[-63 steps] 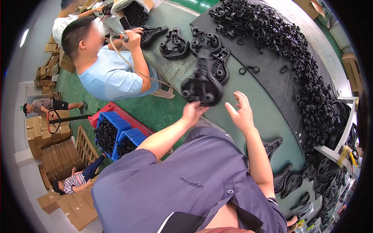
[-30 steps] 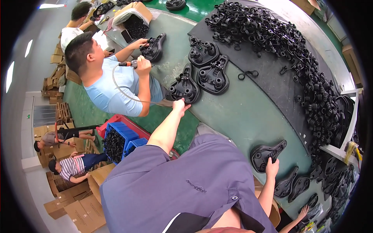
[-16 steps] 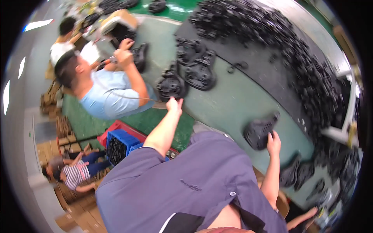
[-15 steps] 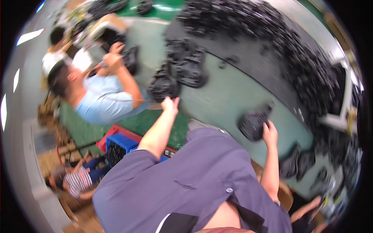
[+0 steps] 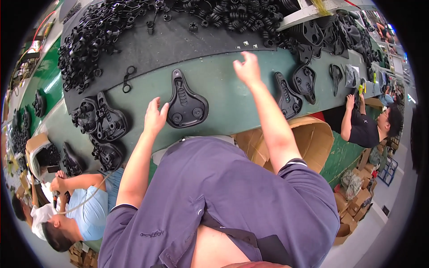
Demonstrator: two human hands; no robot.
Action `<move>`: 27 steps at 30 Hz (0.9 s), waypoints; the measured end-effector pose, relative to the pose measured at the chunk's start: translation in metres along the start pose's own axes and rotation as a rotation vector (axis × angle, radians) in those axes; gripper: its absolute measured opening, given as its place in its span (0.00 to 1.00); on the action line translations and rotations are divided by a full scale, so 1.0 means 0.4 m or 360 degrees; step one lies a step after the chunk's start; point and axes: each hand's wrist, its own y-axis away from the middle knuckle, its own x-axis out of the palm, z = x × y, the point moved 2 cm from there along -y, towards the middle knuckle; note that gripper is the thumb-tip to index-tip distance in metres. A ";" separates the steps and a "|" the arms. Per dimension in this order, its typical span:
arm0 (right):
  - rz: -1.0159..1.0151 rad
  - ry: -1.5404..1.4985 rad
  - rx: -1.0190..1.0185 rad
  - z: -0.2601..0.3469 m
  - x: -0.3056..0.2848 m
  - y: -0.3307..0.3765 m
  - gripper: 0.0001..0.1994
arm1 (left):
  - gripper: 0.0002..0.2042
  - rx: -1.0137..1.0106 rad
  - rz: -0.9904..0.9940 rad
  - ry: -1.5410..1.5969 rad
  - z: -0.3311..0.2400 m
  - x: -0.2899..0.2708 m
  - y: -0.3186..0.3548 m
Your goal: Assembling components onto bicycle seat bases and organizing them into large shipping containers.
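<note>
A black bicycle saddle (image 5: 196,117) lies underside up in front of me on the green table, its nose pointing away. My left hand (image 5: 155,117) is at the saddle's left edge, thumb and fingers apart. Whether it touches the rim I cannot tell. My right hand (image 5: 248,70) reaches over the table's far part, fingers apart and nothing in them, close to the edge of the black mat (image 5: 187,42). Small metallic pieces (image 5: 246,43) lie on the mat just beyond it. A black two-ringed part (image 5: 128,80) lies at the mat's edge on the left.
Coil springs (image 5: 243,18) and small black parts (image 5: 85,49) are heaped on the mat. More saddles lie left (image 5: 107,118) and right (image 5: 289,96). A cardboard container (image 5: 308,138) stands by the near edge. Co-workers are left (image 5: 89,210) and right (image 5: 364,123).
My view has turned to the right. My left hand has left the group of saddles and is beside the single saddle. My right hand has come off that saddle and reaches farther out.
</note>
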 end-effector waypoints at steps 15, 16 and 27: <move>-0.0023 0.1157 0.0470 -0.283 -0.078 -0.465 0.37 | 0.16 -0.0164 0.0204 0.0026 -0.006 0.096 -0.035; -0.0057 0.1082 0.0394 -0.299 -0.078 -0.472 0.36 | 0.17 -0.0190 0.0226 0.0027 -0.007 0.091 -0.036; 0.0762 -0.0036 -0.0203 0.115 0.038 0.066 0.19 | 0.17 0.0451 -0.0098 0.0300 -0.154 -0.024 0.028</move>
